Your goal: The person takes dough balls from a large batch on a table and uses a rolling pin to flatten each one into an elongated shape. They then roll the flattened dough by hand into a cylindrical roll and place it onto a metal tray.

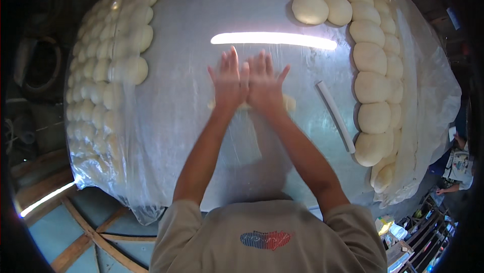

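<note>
Side by side at the middle of the metal table (181, 121), my left hand (229, 84) and my right hand (264, 86) lie flat with fingers stretched forward and thumbs apart. Under the heels of both palms is a pale roll of dough (289, 103); its two ends stick out and the rest is hidden. Neither hand grips anything. To the right of my right hand lies a thin white rod (335, 116), slanting and untouched.
Rows of round dough balls (373, 86) line the right side, with more at the far right. Other dough balls (136, 71) sit at left, partly under clear plastic sheeting (128, 172). Another person (459, 167) is beyond the right edge, near a slatted rack (428, 227).
</note>
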A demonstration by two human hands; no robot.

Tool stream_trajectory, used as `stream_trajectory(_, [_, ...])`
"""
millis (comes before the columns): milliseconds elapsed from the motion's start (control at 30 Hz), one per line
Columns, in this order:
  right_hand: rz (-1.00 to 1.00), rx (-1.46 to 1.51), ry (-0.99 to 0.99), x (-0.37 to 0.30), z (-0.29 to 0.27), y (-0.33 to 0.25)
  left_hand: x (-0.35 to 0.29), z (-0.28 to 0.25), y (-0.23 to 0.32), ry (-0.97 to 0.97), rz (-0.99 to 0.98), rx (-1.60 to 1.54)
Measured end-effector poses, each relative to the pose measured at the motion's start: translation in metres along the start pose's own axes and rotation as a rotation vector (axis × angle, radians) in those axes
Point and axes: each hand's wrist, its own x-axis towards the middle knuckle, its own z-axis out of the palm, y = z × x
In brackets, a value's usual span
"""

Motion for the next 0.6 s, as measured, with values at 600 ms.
stream_trajectory(600, [0.038, 0.131, -0.08, -0.135, -0.037, 0.041, -0.136, -0.029, -0.019, -0.199, 0.109, 0.116])
